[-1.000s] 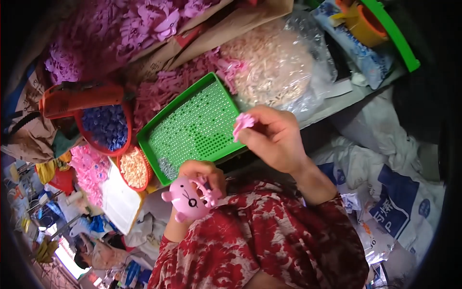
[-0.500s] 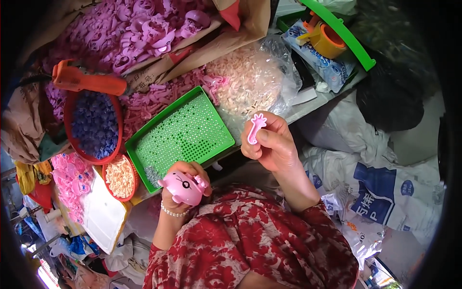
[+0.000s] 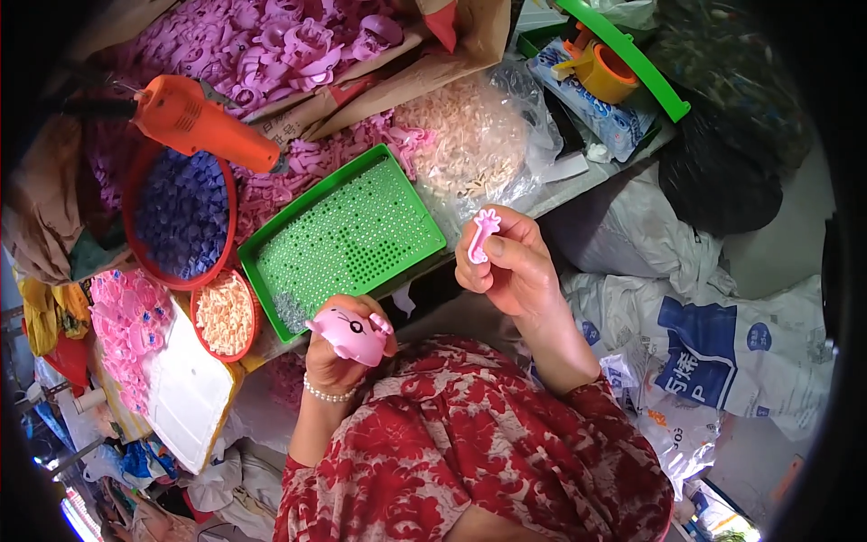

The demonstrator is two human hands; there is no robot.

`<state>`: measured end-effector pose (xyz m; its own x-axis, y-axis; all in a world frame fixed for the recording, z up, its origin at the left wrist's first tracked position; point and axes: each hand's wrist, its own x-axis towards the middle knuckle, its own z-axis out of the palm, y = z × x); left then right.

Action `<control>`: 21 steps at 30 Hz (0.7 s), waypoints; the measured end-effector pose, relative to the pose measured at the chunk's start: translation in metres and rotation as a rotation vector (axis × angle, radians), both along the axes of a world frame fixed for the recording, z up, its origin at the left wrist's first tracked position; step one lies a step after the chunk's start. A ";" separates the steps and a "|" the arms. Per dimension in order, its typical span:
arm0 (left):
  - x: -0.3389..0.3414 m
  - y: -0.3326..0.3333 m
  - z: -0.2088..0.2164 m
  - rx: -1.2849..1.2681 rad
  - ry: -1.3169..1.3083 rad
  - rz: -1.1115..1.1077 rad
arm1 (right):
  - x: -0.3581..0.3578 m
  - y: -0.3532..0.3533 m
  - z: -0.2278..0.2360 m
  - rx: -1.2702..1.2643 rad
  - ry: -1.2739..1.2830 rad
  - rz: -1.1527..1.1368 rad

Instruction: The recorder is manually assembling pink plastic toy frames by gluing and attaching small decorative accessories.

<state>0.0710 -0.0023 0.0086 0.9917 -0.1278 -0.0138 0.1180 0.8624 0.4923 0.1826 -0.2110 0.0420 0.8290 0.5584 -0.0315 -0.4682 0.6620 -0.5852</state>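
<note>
My left hand (image 3: pixel 336 363) is closed around a pink plastic animal-shaped toy shell (image 3: pixel 350 335) with a dark ring and whisker marks. A small pink piece sticks up at the shell's right side. Pinched between thumb and fingers of my right hand (image 3: pixel 512 262) is a pink plastic hand-shaped toy part (image 3: pixel 484 236), held upright and apart from the shell. Just beyond both hands lies a green perforated tray (image 3: pixel 432 242), with small metal bits (image 3: pixel 291 312) gathered in its near left corner.
An orange power screwdriver (image 3: pixel 206 125) hangs over a red bowl (image 3: pixel 234 203) of blue pieces. A smaller red bowl (image 3: pixel 256 336) holds cream pieces. Pink parts (image 3: pixel 262 45) heap at the back; a clear bag (image 3: pixel 479 135) of pale parts lies behind the tray. White sacks (image 3: pixel 722 334) are at right.
The orange screwdriver has swung right and looks larger. The pink shell has tipped and shifted slightly right in my left hand. My right hand keeps its hold on the hand-shaped part.
</note>
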 end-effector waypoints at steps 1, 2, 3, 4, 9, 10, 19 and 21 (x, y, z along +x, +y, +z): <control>-0.002 0.000 0.000 0.002 0.013 0.003 | -0.002 -0.001 -0.001 0.050 0.013 0.031; -0.004 0.000 0.000 0.004 0.025 0.006 | -0.004 -0.001 0.001 0.048 0.009 0.029; -0.005 0.000 -0.001 0.002 0.025 0.004 | -0.005 0.000 0.002 -0.004 0.008 0.012; -0.007 0.000 -0.001 0.014 0.021 0.013 | -0.006 0.000 0.002 -0.058 0.006 -0.007; -0.022 0.003 0.007 0.055 0.102 0.086 | 0.006 -0.022 -0.006 -0.195 -0.058 -0.257; -0.026 0.005 0.007 0.070 0.100 0.092 | 0.010 -0.028 -0.011 -0.286 -0.064 -0.345; -0.040 0.012 0.017 0.282 0.225 0.169 | 0.006 0.031 0.003 -1.249 -0.915 -0.151; -0.043 0.016 0.015 0.273 0.241 0.164 | 0.016 0.052 -0.004 -1.351 -1.136 -0.201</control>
